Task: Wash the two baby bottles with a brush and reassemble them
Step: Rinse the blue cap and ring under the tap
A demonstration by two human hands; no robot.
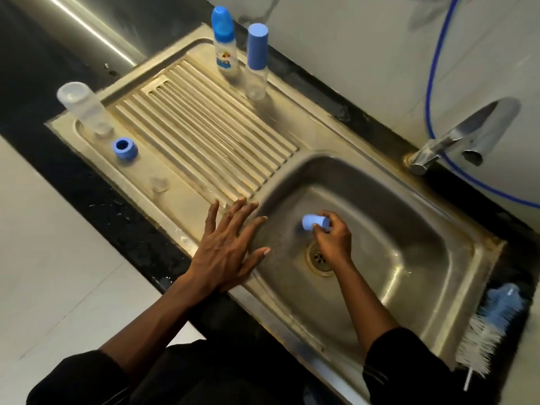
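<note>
Blue bottle cap [314, 222] is pinched in the right hand [331, 239] above the steel sink basin [409, 229]; the left hand [226, 249] hovers, fingers spread, holding nothing.

1. Left hand [225, 247]: palm down, fingers straight and spread wide, holds nothing.
2. Right hand [333, 238]: knuckles up, fingers and thumb curled round a blue cap [312, 222].
3. Both forearms bare, stretched forward, converging slightly; dark sleeves [409, 361] end near the elbows.
</note>
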